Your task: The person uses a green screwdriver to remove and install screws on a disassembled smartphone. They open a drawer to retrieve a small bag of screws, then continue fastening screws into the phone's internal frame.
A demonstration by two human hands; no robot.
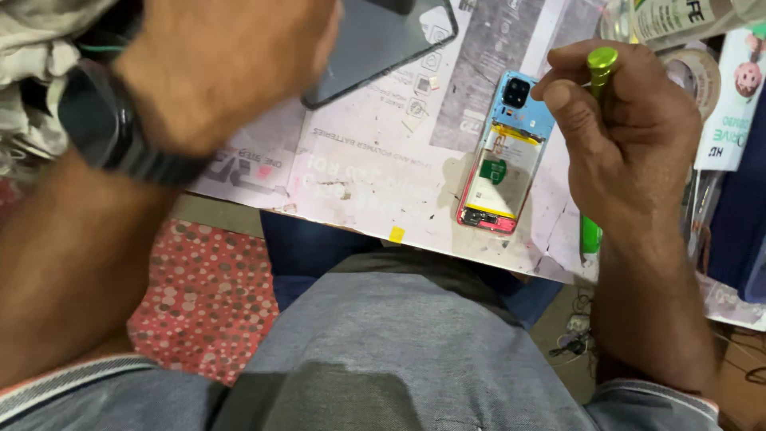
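At upper right, the right hand (630, 128) closes its grip on a green screwdriver (600, 68) beside an opened phone (503, 156). At upper left, the left hand (223, 64) holds a dark panel (383, 40) over the bench (383, 183).

A small phone-repair workshop is suggested. An opened phone (503, 152), its back removed and its battery and inner parts exposed, is laid on the desk (375, 183) just left of the right grip (618, 132), in which a green-handled screwdriver (600, 68) is clasped. A detached dark back cover (383, 40) is seen just right of the left grip (223, 64). The desk is covered with stained, scuffed printed paper sheets. Rolls of tape (698, 76) and a bottle (678, 16) are crowded just beyond the right grip, and loose cables (570, 343) are seen below it, near the floor.
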